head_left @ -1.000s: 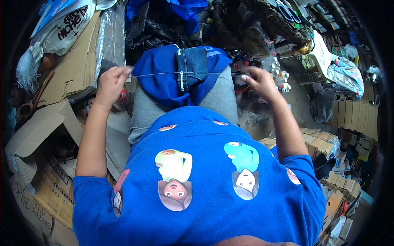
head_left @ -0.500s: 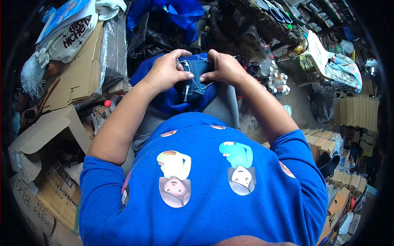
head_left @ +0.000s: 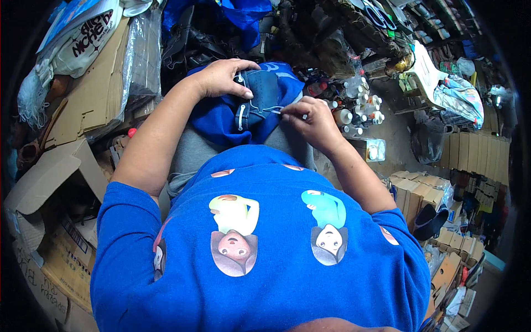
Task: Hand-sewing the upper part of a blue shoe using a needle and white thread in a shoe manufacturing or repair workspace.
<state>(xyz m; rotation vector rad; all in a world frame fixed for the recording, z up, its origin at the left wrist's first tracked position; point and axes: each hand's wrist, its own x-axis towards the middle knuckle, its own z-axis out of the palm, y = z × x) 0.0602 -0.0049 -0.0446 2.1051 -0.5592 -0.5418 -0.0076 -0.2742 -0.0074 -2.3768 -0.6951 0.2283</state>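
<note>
On my lap, over a bright blue cloth point(head_left: 213, 119), rests a dark blue piece that looks like a shoe upper point(head_left: 264, 88), with a white lace threaded along its edge. My left hand point(head_left: 225, 78) grips its left edge between thumb and fingers. To the right of the piece, my right hand point(head_left: 312, 119) pinches the white lace point(head_left: 273, 109), which runs out from the piece to my fingertips. The far end of the lace is hidden in my fingers.
Several bottles point(head_left: 345, 116) stand right of my lap. Cardboard sheets point(head_left: 97, 83) and an open carton point(head_left: 55, 166) are on the left. A white plastic chair point(head_left: 423, 69) holding cloth is at the far right, above stacked cardboard pieces point(head_left: 475, 157). Dark items lie ahead.
My right hand has left the shoe upper and moved right and toward me, drawing the lace out. My left hand keeps its hold on the left edge.
</note>
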